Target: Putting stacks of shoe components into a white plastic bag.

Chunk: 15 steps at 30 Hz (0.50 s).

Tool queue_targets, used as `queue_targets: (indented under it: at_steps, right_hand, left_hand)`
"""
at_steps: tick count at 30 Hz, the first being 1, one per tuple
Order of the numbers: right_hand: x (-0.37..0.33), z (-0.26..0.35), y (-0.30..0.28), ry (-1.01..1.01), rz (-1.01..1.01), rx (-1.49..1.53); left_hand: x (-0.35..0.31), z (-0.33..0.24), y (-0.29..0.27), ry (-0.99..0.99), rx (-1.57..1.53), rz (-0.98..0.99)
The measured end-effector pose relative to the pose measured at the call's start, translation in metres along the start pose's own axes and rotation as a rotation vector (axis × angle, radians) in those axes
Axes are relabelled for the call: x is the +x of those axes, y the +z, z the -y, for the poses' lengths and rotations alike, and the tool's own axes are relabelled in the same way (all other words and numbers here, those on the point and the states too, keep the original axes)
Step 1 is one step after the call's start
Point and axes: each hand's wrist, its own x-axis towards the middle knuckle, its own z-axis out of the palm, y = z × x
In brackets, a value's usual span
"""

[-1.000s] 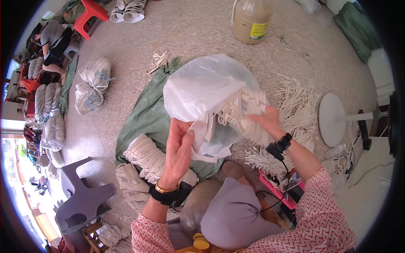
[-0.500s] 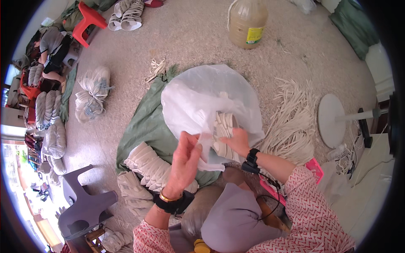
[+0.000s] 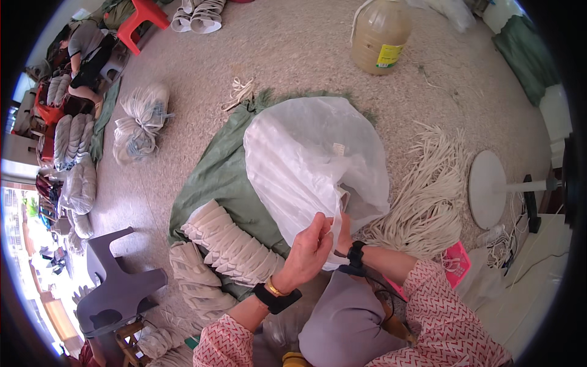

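A translucent white plastic bag [image 3: 293,159] lies over a green cloth [image 3: 211,174] in front of me. With its fingers pinched, my left hand [image 3: 310,252] grips the edge of the bag's mouth. My right hand [image 3: 345,235] is at the mouth just beside it, its fingers mostly hidden by the bag and my left hand. Above the right hand a narrow part of a cream strappy bundle [image 3: 345,200] shows inside the opening. To the left, a long stack of cream woven strap pieces [image 3: 232,244] rests on the cloth, with another bundle [image 3: 192,278] beside it.
Loose cream strips [image 3: 428,196] spread to the right, near a pink basket [image 3: 458,260] and a fan's round base [image 3: 487,189]. A large jug [image 3: 379,40] stands far ahead. A grey stool [image 3: 119,275] lies left; a wrapped bundle [image 3: 143,122] and a seated person [image 3: 88,55] are beyond.
My hands have come together at the bag's mouth, the left moving right. The bag now covers most of the strappy bundle that my right hand held in plain view. The whole view has shifted slightly.
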Motion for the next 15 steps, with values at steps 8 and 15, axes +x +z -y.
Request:
queue_targets:
  at_steps: [8, 15]
  right_hand:
    - [0.003, -0.102, 0.006, 0.007, 0.175, 0.395]
    - [-0.008, -0.050, 0.007, 0.279, 0.192, 0.335]
  left_hand:
    - [0.002, 0.013, 0.023, 0.069, 0.030, 0.034]
    - [-0.021, 0.031, 0.011, 0.040, 0.043, 0.001]
